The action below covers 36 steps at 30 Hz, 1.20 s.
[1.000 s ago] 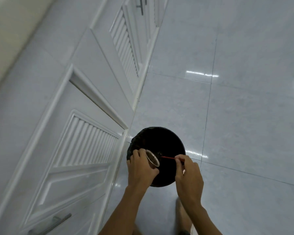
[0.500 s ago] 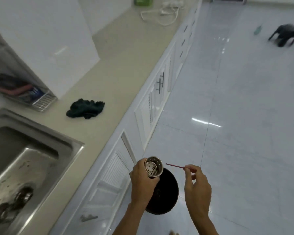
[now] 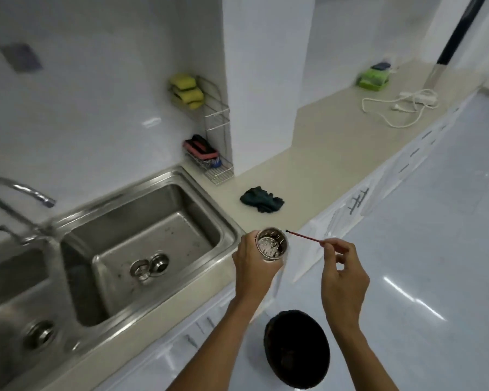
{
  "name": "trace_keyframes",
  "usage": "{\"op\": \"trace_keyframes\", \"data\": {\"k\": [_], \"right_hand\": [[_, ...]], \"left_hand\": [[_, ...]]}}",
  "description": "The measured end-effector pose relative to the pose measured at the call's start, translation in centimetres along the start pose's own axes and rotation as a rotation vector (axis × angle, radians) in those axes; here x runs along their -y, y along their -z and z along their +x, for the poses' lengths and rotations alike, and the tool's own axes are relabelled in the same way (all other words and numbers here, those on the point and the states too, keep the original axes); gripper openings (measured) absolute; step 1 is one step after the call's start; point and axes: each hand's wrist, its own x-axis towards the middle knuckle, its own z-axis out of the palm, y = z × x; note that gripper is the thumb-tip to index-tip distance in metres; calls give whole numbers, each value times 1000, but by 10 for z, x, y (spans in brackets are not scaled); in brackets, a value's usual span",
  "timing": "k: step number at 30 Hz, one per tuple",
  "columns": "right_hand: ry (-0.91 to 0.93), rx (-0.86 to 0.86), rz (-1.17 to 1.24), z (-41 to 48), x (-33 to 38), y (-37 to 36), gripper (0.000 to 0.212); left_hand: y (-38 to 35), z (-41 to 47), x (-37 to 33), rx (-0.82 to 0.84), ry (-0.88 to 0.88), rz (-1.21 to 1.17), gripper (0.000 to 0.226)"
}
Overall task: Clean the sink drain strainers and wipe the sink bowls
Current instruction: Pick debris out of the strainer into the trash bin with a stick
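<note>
Beyond the counter (image 3: 308,176) edge, above floor (image 3: 424,235), left hand (image 3: 251,266) grips strainer (image 3: 272,245), right hand (image 3: 343,277) pinches stick (image 3: 304,236).

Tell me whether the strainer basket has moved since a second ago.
Yes. The strainer basket, held by the left hand, was over the black bin; now it is clear of it, by the countertop edge.

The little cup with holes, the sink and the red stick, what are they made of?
The strainer cup looks like shiny stainless steel: silvery, bright glints. The sink looks the same metal, brushed and duller. The red stick is too thin to tell, maybe plastic or wood.
</note>
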Motion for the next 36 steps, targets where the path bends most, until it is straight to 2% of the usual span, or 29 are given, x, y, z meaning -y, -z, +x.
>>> {"op": "trace_keyframes", "data": {"k": [5, 9, 12, 15, 18, 20, 25, 30, 36], "right_hand": [[69, 235, 84, -23, 49, -81, 13], [153, 404, 117, -48, 79, -150, 15], [196, 489, 114, -61, 88, -198, 15], [190, 563, 94, -69, 89, -245, 10], [155, 614, 60, -74, 83, -289, 17], [126, 635, 29, -75, 76, -315, 14], [36, 655, -28, -75, 55, -357, 15], [-20, 660, -97, -74, 34, -380, 12], [-27, 641, -153, -64, 13, -401, 13]], "left_hand": [[90, 10, 52, -129, 129, 48, 65], [166, 17, 111, -271, 235, 110, 76], [205, 25, 156, -271, 380, 177, 91], [225, 42, 205, -222, 428, 193, 88], [229, 66, 244, -140, 478, 239, 75], [225, 82, 268, -94, 489, 259, 72], [204, 109, 319, 6, 494, 345, 84], [180, 121, 356, 134, 409, 497, 82], [153, 135, 385, 205, 375, 672, 82]]}}
